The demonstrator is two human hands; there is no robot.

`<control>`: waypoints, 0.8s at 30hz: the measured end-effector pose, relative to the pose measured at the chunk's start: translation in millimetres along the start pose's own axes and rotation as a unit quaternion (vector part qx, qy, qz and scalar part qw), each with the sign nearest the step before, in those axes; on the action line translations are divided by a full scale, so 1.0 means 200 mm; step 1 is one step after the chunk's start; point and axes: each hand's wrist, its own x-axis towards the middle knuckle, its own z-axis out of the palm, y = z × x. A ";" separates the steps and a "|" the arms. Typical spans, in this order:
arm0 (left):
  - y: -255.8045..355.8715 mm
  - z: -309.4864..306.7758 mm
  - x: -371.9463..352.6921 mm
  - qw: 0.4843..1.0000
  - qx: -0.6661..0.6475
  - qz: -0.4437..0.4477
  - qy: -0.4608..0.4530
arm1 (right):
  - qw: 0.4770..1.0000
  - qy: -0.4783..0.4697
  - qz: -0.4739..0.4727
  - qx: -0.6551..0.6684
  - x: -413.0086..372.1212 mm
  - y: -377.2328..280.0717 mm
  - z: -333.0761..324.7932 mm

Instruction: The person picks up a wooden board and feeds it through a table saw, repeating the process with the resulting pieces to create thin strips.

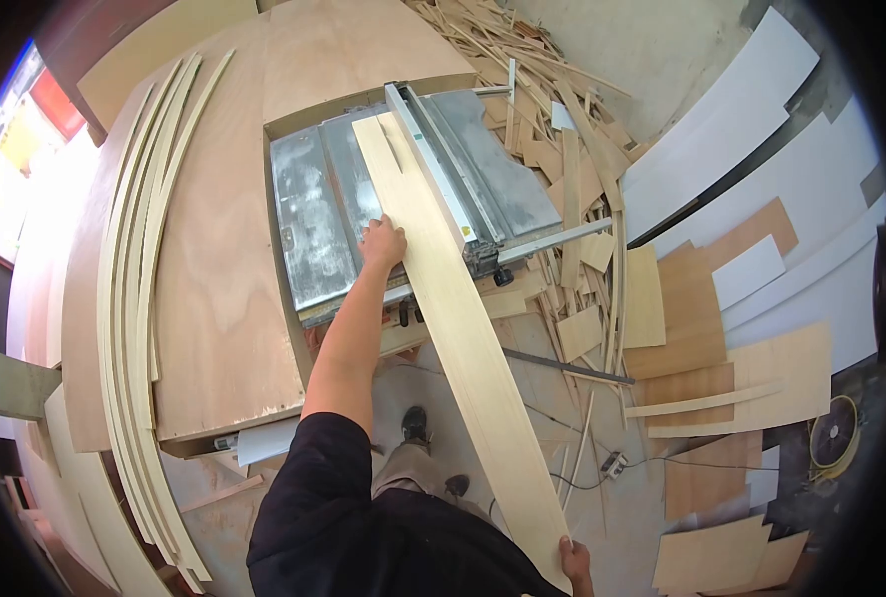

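Observation:
A long pale plywood board lies lengthwise over a table saw, its right edge along the metal rip fence. Near its far end a dark slit runs into the board; the blade itself I cannot make out. My left hand rests at the board's left edge on the saw top, fingers bent against it. Down at the near end, my right hand is closed round the board's right edge, part of it cut off by the frame. The board's near end overhangs the saw toward my body.
A large plywood sheet surrounds the saw at left, with several long strips on it. Offcuts pile up to the right. White panels lean at far right. A cable with a socket box crosses the floor by a fan.

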 end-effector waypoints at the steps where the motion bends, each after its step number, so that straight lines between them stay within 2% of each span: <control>1: 0.00 0.00 0.03 1.000 -0.011 0.000 0.005 | 1.000 -0.005 0.012 -0.005 0.02 -0.05 0.00; 6: -0.05 0.05 -0.02 0.999 -0.022 0.033 0.032 | 0.999 -0.022 0.029 -0.009 0.10 -0.37 0.00; 14: -0.09 0.14 -0.61 0.994 -0.021 0.099 0.028 | 1.000 0.004 0.007 -0.028 0.33 -0.66 0.10; 18: -0.09 0.16 -0.56 0.994 -0.047 0.098 0.027 | 0.999 0.022 0.004 -0.023 0.37 -0.90 0.10; 21: -0.11 0.15 -0.33 0.994 -0.033 0.098 0.030 | 0.999 0.023 0.006 -0.024 0.39 -1.19 0.07; 24: -0.12 0.07 -0.08 0.994 -0.019 0.099 0.032 | 0.999 0.048 0.002 -0.020 0.58 -1.30 0.18</control>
